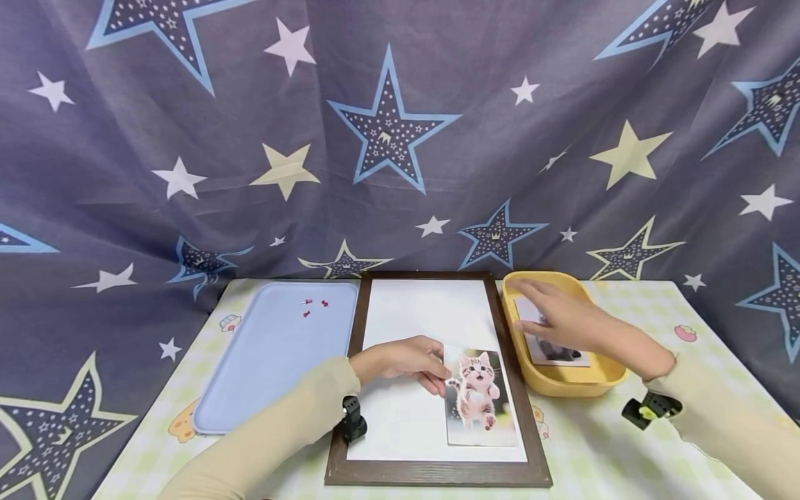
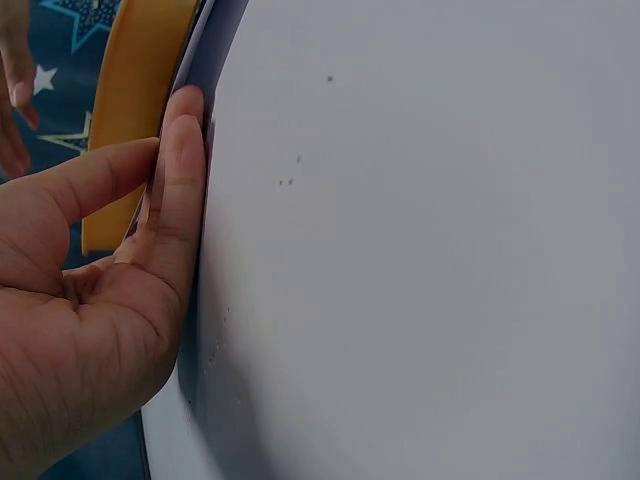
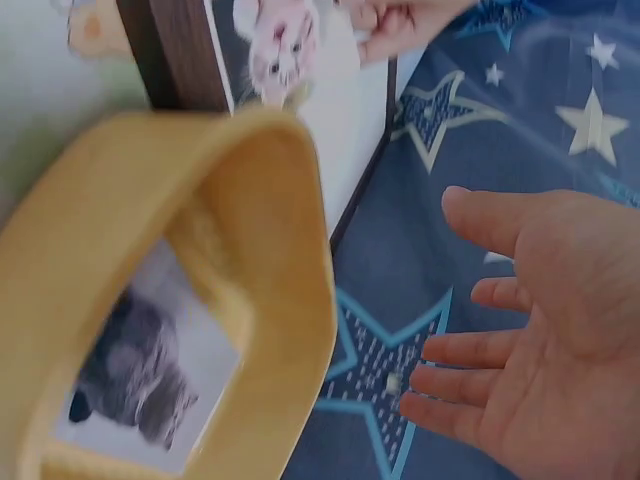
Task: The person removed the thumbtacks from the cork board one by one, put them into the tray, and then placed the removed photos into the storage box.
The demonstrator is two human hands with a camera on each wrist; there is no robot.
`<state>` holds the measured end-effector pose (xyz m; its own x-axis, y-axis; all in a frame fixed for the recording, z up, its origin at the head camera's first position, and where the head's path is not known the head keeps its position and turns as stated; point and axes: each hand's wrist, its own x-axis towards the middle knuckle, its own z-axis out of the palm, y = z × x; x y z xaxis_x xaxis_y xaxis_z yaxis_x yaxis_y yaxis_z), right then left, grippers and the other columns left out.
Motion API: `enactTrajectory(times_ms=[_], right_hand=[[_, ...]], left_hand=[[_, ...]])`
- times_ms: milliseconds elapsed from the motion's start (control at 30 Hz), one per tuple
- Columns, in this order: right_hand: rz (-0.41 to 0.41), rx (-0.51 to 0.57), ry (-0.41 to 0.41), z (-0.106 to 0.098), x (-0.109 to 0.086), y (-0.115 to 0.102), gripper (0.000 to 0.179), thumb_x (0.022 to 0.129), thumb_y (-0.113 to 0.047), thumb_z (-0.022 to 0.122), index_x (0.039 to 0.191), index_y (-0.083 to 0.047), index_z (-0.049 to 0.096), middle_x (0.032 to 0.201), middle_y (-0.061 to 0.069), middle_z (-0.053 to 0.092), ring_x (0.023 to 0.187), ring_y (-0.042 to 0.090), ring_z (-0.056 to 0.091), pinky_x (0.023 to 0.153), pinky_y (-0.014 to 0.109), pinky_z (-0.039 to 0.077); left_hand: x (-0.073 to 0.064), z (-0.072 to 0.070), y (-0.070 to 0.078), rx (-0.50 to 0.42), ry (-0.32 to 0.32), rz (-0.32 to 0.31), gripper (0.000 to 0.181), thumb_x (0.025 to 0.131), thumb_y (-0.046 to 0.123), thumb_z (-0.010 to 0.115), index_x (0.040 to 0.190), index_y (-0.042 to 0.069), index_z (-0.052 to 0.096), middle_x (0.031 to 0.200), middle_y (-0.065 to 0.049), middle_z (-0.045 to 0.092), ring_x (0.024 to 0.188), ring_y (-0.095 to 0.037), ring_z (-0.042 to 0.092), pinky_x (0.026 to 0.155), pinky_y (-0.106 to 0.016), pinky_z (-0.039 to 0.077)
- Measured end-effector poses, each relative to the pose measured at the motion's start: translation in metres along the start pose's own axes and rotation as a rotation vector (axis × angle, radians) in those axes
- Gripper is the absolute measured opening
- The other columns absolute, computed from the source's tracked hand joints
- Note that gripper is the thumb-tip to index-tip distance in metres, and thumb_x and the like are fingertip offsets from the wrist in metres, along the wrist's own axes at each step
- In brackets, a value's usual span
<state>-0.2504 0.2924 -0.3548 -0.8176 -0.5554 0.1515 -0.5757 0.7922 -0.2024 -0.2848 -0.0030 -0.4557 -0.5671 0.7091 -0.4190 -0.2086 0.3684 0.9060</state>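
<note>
My left hand (image 1: 403, 361) pinches the left edge of a kitten photo card (image 1: 480, 399) over the lower right of a white board with a dark brown frame (image 1: 437, 474). In the left wrist view, the thumb and fingers of that hand (image 2: 120, 260) meet at the card's edge. My right hand (image 1: 565, 321) hovers over the yellow bin (image 1: 571, 387), its fingers extended and holding nothing. A second photo card, with a grey cat (image 3: 140, 370), lies inside the bin. The right wrist view has the right hand (image 3: 550, 320) apart from the bin's wall.
Left of the board lies a pale blue tray (image 1: 269, 368) with several red push pins (image 1: 306, 314) near its far end. A green checked cloth (image 1: 650, 312) covers the table. Behind it hangs a dark curtain (image 1: 387, 229) with stars.
</note>
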Motion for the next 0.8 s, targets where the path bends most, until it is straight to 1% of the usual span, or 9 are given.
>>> enactTrajectory(times_ms=[100,233,333,400,533,600,667,733,800], right_hand=[[0.046,-0.012,-0.01,-0.003,0.001,0.013,0.067,0.099,-0.028,0.069,0.154,-0.004,0.038,0.147,0.032,0.048,0.131,0.05,0.052,0.105,0.065,0.046],[0.116,-0.132,0.003,-0.004,0.001,0.027,0.067,0.097,-0.028,0.07,0.152,-0.003,0.042,0.143,0.032,0.053,0.128,0.051,0.054,0.097,0.066,0.051],[0.209,-0.224,-0.008,-0.005,-0.001,0.038,0.07,0.095,-0.03,0.072,0.151,-0.001,0.041,0.141,0.033,0.053,0.124,0.055,0.054,0.089,0.068,0.053],[0.28,-0.249,-0.033,-0.005,-0.002,0.045,0.074,0.094,-0.03,0.072,0.152,0.001,0.038,0.139,0.036,0.052,0.122,0.057,0.053,0.085,0.068,0.053],[0.41,-0.248,-0.1,-0.006,-0.004,0.059,0.077,0.095,-0.029,0.07,0.153,0.003,0.031,0.138,0.039,0.049,0.118,0.058,0.054,0.076,0.065,0.055],[0.448,-0.235,-0.121,-0.006,-0.005,0.065,0.076,0.095,-0.027,0.069,0.151,0.006,0.03,0.134,0.041,0.051,0.113,0.057,0.058,0.072,0.063,0.056],[0.468,-0.205,-0.144,-0.008,-0.005,0.071,0.073,0.095,-0.025,0.068,0.147,0.01,0.031,0.127,0.041,0.055,0.106,0.056,0.062,0.069,0.061,0.056],[0.476,-0.17,-0.171,-0.01,-0.005,0.076,0.072,0.094,-0.023,0.068,0.143,0.016,0.033,0.122,0.042,0.058,0.104,0.055,0.063,0.073,0.06,0.057],[0.488,-0.138,-0.202,-0.012,-0.005,0.081,0.07,0.094,-0.021,0.067,0.141,0.02,0.035,0.123,0.043,0.058,0.107,0.056,0.062,0.08,0.061,0.056]], left_hand=[[0.002,-0.001,-0.001,0.002,-0.003,-0.005,0.01,0.097,0.001,0.062,0.107,0.001,0.06,0.075,-0.006,0.072,0.067,-0.01,0.07,0.069,-0.022,0.062],[0.002,-0.002,-0.002,0.002,-0.002,-0.01,0.012,0.097,0.001,0.062,0.109,0.0,0.061,0.075,-0.007,0.072,0.066,-0.01,0.07,0.068,-0.022,0.062],[0.002,-0.002,-0.001,0.0,0.001,-0.011,0.012,0.097,0.001,0.062,0.109,0.0,0.061,0.075,-0.007,0.072,0.066,-0.01,0.07,0.068,-0.022,0.062],[0.002,-0.002,-0.001,-0.004,0.002,-0.011,0.013,0.097,0.001,0.062,0.11,-0.001,0.061,0.075,-0.007,0.072,0.066,-0.01,0.07,0.068,-0.022,0.062],[0.003,-0.002,-0.001,-0.011,0.003,-0.01,0.013,0.097,0.001,0.062,0.111,0.0,0.061,0.075,-0.007,0.071,0.066,-0.01,0.07,0.068,-0.022,0.062],[0.003,-0.001,0.0,-0.013,0.002,-0.01,0.012,0.098,0.0,0.062,0.11,0.0,0.06,0.075,-0.007,0.071,0.066,-0.01,0.07,0.068,-0.021,0.062],[0.002,-0.001,0.001,-0.018,0.002,-0.012,0.011,0.098,0.0,0.061,0.109,0.0,0.06,0.074,-0.007,0.071,0.066,-0.01,0.07,0.066,-0.021,0.062],[0.001,-0.001,0.002,-0.019,0.001,-0.014,0.011,0.098,-0.001,0.061,0.108,0.001,0.06,0.074,-0.007,0.071,0.065,-0.01,0.07,0.066,-0.02,0.061],[0.0,-0.001,0.003,-0.021,0.001,-0.017,0.011,0.098,-0.001,0.061,0.109,0.001,0.06,0.074,-0.007,0.071,0.065,-0.01,0.07,0.065,-0.02,0.061]])
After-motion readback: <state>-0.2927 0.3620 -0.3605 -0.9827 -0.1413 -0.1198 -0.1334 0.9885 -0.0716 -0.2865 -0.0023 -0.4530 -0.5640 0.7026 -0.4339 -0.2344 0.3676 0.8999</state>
